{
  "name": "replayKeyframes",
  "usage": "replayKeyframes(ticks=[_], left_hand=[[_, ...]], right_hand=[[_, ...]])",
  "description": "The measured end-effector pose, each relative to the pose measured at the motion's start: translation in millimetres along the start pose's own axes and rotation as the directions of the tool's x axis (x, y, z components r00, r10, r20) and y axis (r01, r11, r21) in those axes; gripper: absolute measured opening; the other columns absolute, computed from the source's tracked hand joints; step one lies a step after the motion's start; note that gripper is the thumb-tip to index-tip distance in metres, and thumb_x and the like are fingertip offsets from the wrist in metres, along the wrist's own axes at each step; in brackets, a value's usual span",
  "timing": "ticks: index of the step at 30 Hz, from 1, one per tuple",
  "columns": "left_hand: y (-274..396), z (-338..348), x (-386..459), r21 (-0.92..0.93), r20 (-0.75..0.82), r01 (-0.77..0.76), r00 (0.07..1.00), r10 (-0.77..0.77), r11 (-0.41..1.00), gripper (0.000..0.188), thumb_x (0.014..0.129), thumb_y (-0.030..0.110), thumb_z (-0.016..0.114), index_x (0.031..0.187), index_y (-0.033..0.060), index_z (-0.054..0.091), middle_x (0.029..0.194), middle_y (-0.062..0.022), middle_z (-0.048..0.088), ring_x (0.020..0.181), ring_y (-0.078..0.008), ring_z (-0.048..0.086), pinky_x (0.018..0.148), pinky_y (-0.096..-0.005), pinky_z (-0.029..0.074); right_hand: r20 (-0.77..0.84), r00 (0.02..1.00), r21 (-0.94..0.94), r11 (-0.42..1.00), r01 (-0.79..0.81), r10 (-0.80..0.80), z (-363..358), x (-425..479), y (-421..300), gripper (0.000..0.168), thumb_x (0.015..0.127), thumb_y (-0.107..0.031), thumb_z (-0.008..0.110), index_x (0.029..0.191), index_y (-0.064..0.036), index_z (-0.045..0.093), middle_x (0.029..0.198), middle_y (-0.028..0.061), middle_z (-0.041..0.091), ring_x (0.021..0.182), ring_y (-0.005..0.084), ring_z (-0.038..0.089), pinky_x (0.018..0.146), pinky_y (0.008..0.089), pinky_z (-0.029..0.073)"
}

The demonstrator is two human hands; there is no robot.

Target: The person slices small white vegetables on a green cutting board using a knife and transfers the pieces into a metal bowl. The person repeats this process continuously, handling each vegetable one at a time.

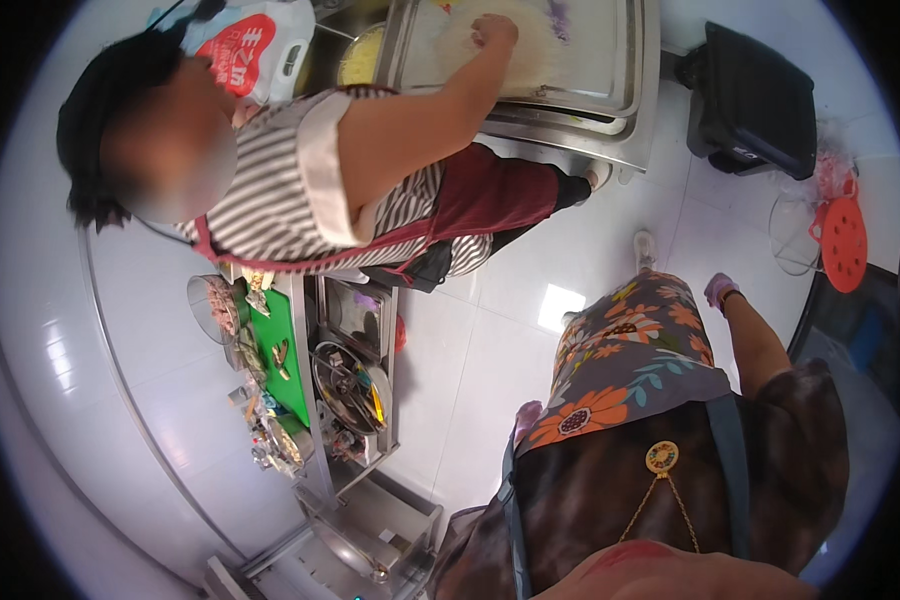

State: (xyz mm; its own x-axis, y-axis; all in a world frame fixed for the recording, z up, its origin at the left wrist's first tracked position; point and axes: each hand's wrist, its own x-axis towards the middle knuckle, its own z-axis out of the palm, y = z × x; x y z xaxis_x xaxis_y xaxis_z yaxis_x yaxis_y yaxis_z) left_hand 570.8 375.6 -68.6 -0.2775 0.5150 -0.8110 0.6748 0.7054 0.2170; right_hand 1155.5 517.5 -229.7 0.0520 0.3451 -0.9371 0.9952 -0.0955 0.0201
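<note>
My right hand (720, 291), in a thin purple glove, hangs at my right side beside a flowered apron (630, 330). Its fingers look loosely bent, and I make out nothing in them. On the other side, my left hand (527, 416) shows only in part at the apron's edge, also gloved. Ahead of me a co-worker in a striped shirt (270, 180) leans over a large metal tray (600, 45). The co-worker's hand (495, 28) touches a patch of pale powder (461, 64) there. Purple bits (559, 21) lie near it.
A black bin (754, 101) stands right of the metal table (649, 112), near a red perforated round plastic piece (844, 244). Left, a counter holds a green cutting board (277, 345) and a bowl of minced meat (221, 304). A metal pan (349, 386) sits on the shelf below.
</note>
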Motion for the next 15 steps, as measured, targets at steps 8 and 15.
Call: replayKeyframes(ticks=[8,15], left_hand=[[-95.9,28.0,39.8,-0.136,-0.041,-0.062,0.998,0.057,0.989,0.016,0.076,0.012,0.050,0.078,0.0066,0.065,0.088,-0.0155,0.065,0.091,-0.0327,0.060,0.079,-0.0444,0.050],[-176.0,33.7,60.6,-0.523,-0.251,0.015,0.953,-0.171,0.852,0.026,0.078,0.016,0.052,0.096,0.0031,0.065,0.100,-0.0175,0.065,0.099,-0.0331,0.060,0.086,-0.0406,0.048]], right_hand=[[-0.160,0.986,0.015,0.999,-0.036,0.038,-25.4,-38.3,-126.6,0.019,0.082,-0.021,0.060,0.094,-0.011,0.070,0.098,0.0108,0.067,0.092,0.0229,0.065,0.074,0.0333,0.052],[-0.404,0.853,-0.295,0.930,0.220,-0.330,-64.9,-33.7,-301.7,0.020,0.083,-0.016,0.054,0.095,-0.009,0.068,0.100,0.0111,0.067,0.088,0.0283,0.065,0.074,0.0395,0.053]])
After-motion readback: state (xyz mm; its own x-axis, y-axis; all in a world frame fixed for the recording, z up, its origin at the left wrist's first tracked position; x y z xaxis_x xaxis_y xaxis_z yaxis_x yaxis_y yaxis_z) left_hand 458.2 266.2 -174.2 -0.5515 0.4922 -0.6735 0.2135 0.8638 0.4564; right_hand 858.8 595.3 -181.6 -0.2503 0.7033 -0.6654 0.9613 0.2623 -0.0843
